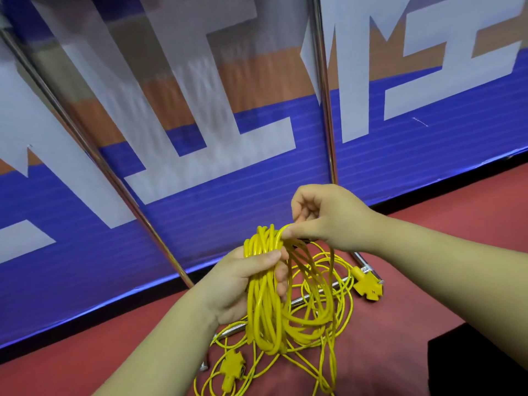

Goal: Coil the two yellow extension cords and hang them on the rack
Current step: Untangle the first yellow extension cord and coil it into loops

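Note:
My left hand grips a bundle of yellow cord loops that hangs down from its fist. Just above it, my right hand pinches the top strand of the same cord. Loose yellow cord lies tangled on the red floor below. One yellow multi-outlet end lies at the right, another at the bottom. The chrome rack has two upright poles and a base bar under the cords.
A blue, white and orange banner stands right behind the rack. The floor is red. A dark block sits at the bottom right corner.

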Demonstrator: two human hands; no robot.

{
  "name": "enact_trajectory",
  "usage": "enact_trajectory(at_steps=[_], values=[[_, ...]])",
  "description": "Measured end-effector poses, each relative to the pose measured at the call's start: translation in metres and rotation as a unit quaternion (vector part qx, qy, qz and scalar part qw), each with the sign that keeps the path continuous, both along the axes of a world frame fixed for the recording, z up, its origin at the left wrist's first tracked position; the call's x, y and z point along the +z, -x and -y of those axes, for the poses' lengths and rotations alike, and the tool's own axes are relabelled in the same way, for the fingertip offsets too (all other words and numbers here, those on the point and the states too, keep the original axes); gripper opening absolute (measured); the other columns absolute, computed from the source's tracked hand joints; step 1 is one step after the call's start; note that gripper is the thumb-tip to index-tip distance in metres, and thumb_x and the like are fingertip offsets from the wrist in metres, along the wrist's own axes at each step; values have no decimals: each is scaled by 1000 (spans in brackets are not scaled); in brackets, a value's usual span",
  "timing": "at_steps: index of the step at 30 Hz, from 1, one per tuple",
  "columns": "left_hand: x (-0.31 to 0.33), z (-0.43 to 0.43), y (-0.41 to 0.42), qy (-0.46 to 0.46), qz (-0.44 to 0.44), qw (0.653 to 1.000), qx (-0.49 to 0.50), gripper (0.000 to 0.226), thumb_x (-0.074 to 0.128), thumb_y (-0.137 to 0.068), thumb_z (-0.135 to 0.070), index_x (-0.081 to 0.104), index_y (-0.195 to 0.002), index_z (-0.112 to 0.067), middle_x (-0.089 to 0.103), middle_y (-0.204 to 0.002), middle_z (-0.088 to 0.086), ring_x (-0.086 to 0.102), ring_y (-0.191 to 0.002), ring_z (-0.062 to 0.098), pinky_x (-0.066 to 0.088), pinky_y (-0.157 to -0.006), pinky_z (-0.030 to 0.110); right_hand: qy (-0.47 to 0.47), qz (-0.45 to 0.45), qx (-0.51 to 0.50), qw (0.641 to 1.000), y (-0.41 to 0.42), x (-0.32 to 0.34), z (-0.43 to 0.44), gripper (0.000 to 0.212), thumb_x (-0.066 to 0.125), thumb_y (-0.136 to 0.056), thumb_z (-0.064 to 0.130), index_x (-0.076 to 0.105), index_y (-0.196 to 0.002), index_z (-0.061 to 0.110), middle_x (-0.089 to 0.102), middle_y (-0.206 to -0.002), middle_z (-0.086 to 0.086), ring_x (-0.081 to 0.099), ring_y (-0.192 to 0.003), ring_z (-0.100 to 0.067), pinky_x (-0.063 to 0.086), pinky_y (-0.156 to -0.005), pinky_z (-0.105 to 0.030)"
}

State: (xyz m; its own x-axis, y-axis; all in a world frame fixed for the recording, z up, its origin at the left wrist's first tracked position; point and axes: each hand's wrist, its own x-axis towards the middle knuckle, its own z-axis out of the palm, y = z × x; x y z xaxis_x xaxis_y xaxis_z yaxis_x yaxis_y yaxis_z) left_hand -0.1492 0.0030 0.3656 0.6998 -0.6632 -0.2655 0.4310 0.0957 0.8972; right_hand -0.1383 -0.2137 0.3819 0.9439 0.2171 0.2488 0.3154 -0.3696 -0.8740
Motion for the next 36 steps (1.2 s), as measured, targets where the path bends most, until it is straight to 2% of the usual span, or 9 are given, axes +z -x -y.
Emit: enact_trajectory(at_steps=[4,9,13,16,18,20,26,32,36], values=[[14,4,3,-33,41,998,20,18,77,-69,-19,60,-70,-13,46,-55,3,49,-43,15,49,-51,29,-60,-82,95,990,-4,-6,5,36,82,-80,12,47,-76,13,59,-69,-15,52,-64,-21,43,-62,-39],[33,-14,-6,15,88,992,85,23,77,-66,-20,55,-58,-16,42,-51,-2,46,-41,11,50,-51,29,-73,-144,153,975,0,-7,14,31,77,-83,0,49,-77,14,53,-76,-19,52,-73,-24,40,-71,-41],[44,-38,-17,67,99,984,135,35,87,-63,-22,52,-66,-18,42,-53,-6,46,-43,9,52,-53,27,-22,-144,147,978,1,-19,9,25,78,-83,10,54,-80,18,62,-87,-30,55,-79,-23,42,-76,-42],[45,-49,-18,73,104,978,164,17,70,-77,-15,56,-69,-17,46,-55,-5,51,-46,10,53,-53,28,1,-130,121,984,0,-24,9,21,72,-87,0,56,-84,13,74,-92,-13,71,-90,-20,52,-82,-38],[43,-52,-17,54,108,980,161,18,81,-68,-16,63,-69,-15,56,-60,0,62,-54,15,56,-54,30,-4,-131,96,987,-1,-22,10,21,67,-88,-7,56,-85,10,76,-94,-12,73,-97,-26,54,-85,-46],[35,-54,-16,22,102,982,156,24,89,-57,-15,69,-71,-14,66,-70,7,71,-63,21,58,-56,31,-34,-125,67,989,-1,-15,9,20,64,-89,-10,55,-86,8,76,-94,-15,73,-90,-26,56,-78,-44],[7,-43,-17,-82,115,975,171,8,75,-74,-16,69,-78,-13,59,-72,11,58,-53,17,50,-54,28,-166,-90,9,982,5,13,-3,19,62,-91,-8,56,-87,10,77,-96,-11,74,-86,-21,60,-68,-30],[-13,-16,-1,-123,75,971,189,43,86,-66,-6,72,-107,-4,73,-97,18,60,-51,16,50,-48,26,-239,-90,-8,967,7,21,-18,17,63,-91,-4,60,-93,13,77,-98,-10,74,-85,-20,61,-74,-38],[-16,3,5,-122,62,970,201,30,74,-83,-2,71,-112,-9,68,-75,10,60,-50,15,50,-45,25,-252,-94,-10,963,9,23,-18,15,63,-93,-3,62,-97,12,77,-98,-9,75,-90,-23,61,-78,-43]])
